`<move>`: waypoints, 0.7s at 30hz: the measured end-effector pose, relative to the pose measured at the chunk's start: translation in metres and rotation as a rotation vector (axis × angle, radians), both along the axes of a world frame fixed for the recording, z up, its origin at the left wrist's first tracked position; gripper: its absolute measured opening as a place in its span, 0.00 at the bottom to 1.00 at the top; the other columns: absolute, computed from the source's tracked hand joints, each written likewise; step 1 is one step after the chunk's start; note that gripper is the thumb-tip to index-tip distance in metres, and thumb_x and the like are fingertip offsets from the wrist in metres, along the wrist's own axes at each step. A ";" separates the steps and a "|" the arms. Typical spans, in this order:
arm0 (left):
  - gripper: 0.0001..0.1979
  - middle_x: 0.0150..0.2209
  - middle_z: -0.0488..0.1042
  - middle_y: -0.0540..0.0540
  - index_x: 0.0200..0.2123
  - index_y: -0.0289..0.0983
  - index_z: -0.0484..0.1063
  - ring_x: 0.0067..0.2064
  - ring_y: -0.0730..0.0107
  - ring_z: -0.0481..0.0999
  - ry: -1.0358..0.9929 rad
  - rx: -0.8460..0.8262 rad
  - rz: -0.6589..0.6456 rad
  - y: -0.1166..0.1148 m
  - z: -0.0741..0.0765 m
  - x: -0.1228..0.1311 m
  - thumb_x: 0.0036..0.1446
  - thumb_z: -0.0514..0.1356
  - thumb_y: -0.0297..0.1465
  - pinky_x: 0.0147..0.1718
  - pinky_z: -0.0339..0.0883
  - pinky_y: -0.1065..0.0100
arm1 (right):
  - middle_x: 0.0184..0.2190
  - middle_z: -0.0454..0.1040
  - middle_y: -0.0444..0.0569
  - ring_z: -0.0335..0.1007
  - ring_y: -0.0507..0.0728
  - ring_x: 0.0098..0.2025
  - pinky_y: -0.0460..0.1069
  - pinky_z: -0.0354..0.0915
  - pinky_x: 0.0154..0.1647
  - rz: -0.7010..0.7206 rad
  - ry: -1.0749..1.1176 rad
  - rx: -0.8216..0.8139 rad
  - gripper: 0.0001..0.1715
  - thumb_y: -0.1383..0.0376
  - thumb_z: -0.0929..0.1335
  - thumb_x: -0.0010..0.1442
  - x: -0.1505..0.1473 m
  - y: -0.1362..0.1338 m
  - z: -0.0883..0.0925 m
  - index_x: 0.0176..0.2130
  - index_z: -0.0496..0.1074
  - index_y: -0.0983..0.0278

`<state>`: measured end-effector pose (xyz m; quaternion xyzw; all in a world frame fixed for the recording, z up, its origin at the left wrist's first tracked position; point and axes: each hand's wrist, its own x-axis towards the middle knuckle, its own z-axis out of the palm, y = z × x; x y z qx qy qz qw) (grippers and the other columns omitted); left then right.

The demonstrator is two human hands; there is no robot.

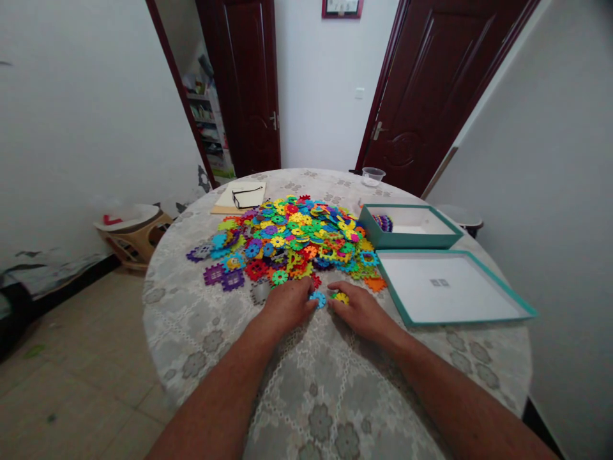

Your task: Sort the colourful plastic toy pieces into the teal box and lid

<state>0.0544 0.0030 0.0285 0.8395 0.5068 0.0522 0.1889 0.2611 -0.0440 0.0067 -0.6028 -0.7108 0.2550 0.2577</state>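
A big heap of flat, coloured plastic interlocking pieces (294, 239) covers the middle of a round table (335, 396) under a lace-patterned cloth. Both my hands rest at the near edge of the heap. My left hand (288, 305) is curled, its fingertips pinching a blue toothed disc (317, 298). My right hand (363, 311) is curled too, fingertips on a yellow and green piece (341, 298). The two pieces lie almost touching between my hands.
A teal box (410, 235) with a few pieces inside sits to the right of the heap, its lid (450, 291) lying open-side up nearer me. Glasses (248, 196) on a notebook and a clear cup (372, 176) stand at the far side. A stool (131, 230) stands left of the table.
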 end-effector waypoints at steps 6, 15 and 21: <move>0.07 0.45 0.81 0.48 0.42 0.44 0.74 0.46 0.62 0.79 -0.067 -0.022 -0.026 0.000 -0.005 -0.002 0.59 0.64 0.35 0.40 0.66 0.68 | 0.56 0.78 0.57 0.73 0.64 0.58 0.55 0.64 0.61 0.042 -0.141 0.008 0.23 0.62 0.68 0.64 -0.014 -0.001 0.000 0.58 0.74 0.63; 0.11 0.45 0.80 0.46 0.44 0.43 0.72 0.45 0.59 0.79 -0.068 0.000 -0.025 -0.002 -0.005 -0.003 0.58 0.64 0.36 0.40 0.68 0.66 | 0.46 0.81 0.51 0.76 0.61 0.49 0.50 0.64 0.49 0.037 -0.115 -0.068 0.15 0.67 0.68 0.60 -0.023 0.008 0.008 0.48 0.74 0.61; 0.14 0.48 0.79 0.43 0.47 0.43 0.73 0.50 0.55 0.79 -0.057 0.014 -0.081 -0.003 -0.005 -0.004 0.58 0.64 0.35 0.45 0.70 0.64 | 0.39 0.81 0.50 0.75 0.60 0.43 0.49 0.63 0.43 0.087 -0.092 -0.121 0.08 0.67 0.67 0.60 -0.027 0.002 0.007 0.40 0.75 0.62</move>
